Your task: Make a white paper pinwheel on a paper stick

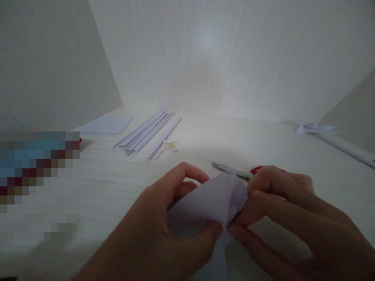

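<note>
A piece of white paper (202,203), curled over into a folded loop, is held between both hands near the bottom centre. My left hand (166,222) grips it from the left, thumb pressing at the lower fold. From the right, my right hand (281,218) pinches the paper's edge with thumb and fingertips close to the left thumb. Part of the paper hangs down below the hands. Just behind the right hand lie scissors (231,170) with metal blades and red handles, the handles partly covered by its fingers.
Several rolled paper tubes (146,130) lie at the back left, with cotton swabs (170,145) beside them. A flat paper sheet (108,124) is further left. A paper stick with a bow-like top (345,148) lies at right. Pale walls enclose the table; a blurred-out item sits far left.
</note>
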`<state>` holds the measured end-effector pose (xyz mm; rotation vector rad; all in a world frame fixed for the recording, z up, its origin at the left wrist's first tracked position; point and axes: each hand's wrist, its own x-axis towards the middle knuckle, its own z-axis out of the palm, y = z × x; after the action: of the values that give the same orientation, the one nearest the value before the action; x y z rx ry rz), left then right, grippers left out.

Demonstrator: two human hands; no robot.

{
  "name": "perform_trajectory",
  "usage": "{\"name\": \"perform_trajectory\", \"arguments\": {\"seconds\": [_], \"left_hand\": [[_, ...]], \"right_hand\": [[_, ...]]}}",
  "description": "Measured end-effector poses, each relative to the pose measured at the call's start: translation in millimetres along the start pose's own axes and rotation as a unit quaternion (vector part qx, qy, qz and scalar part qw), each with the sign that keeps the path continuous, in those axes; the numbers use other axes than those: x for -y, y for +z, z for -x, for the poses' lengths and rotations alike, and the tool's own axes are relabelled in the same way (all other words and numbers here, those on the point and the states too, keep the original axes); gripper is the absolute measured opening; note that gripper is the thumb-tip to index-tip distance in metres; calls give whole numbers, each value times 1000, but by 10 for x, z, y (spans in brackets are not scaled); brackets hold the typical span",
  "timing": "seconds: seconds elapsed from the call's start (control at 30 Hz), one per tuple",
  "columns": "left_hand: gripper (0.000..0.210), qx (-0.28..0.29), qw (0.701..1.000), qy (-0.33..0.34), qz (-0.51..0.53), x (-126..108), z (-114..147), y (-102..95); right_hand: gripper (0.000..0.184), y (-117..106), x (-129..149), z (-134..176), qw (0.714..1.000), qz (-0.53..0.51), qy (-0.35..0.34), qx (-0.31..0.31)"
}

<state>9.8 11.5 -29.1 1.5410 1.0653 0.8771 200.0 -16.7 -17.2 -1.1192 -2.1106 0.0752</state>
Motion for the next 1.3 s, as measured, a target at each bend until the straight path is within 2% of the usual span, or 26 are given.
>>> {"name": "perform_trajectory", "arguments": {"seconds": [0.23, 0.43, 0.57, 0.67, 0.8, 0.9, 1.0, 1.07, 1.17, 1.3], "left_hand": [[33, 36, 999, -15, 20, -38, 4, -1], [30, 20, 1000, -19, 11, -80, -25, 26], [26, 35, 998, 2, 47, -84, -2, -13], [27, 46, 998, -4, 44, -177, 64, -44], [22, -12, 997, -71, 7, -416, 174, -28], [21, -18, 994, -105, -11, -540, 198, -1], [21, -8, 991, -130, -8, -568, 174, 2], [23, -4, 991, -135, -4, -558, 157, -6], [25, 3, 991, -137, -3, -543, 151, -12], [28, 1, 991, -134, -11, -545, 167, 9]], "right_hand": [[10, 7, 22, 20, 1000, 2, 22, 10], [25, 55, 26, 0, 998, 50, -20, -18], [17, 43, 67, -25, 997, 68, 28, -2], [13, 29, 91, -101, 997, 63, 43, 1], [16, 13, 58, -170, 998, 46, 52, -3], [19, -12, -8, -121, 997, 25, 72, -4], [25, -36, -45, -46, 994, -13, 110, 9], [22, -46, -34, -28, 991, -40, 125, 33], [15, -59, 10, -56, 989, -67, 116, 65], [15, -81, 31, -96, 990, -85, 93, 64]]}}
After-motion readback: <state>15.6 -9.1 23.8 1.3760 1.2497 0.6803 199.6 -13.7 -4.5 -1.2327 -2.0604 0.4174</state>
